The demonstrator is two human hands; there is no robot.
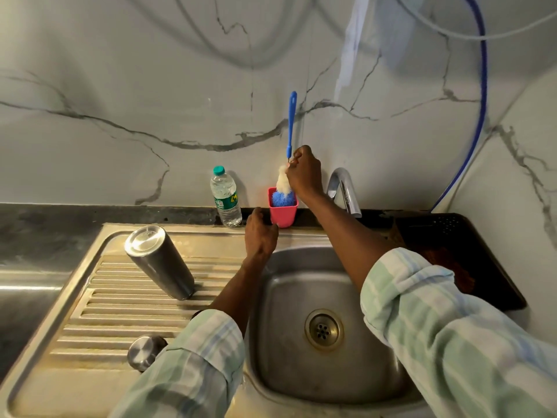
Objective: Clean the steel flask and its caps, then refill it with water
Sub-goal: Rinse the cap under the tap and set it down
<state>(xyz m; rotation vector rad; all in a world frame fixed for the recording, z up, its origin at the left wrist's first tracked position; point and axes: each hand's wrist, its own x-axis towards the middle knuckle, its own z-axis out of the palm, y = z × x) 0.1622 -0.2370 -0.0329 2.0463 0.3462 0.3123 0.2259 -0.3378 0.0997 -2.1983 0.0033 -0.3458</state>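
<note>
The steel flask (159, 262) stands upside down on the ribbed drainboard (120, 300), at nine o'clock from the sink basin (301, 297), its cap (144, 352) at seven. At twelve, a pink cup (282, 215) holds the bottle brush (284, 188) head-down; the right hand (304, 173) pinches its stem, the left hand (260, 233) grips the cup. A water bottle (226, 197), partly full, stands just beside the cup on the desk (60, 218).

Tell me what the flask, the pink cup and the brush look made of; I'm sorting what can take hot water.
Flask: brushed steel, judging by its dull grey sheen and mirror-bright base. Pink cup: probably plastic, with an even matte colour and thin walls. Brush: glossy blue handle, likely plastic; its blue and white bristles look soft, perhaps synthetic.
</note>
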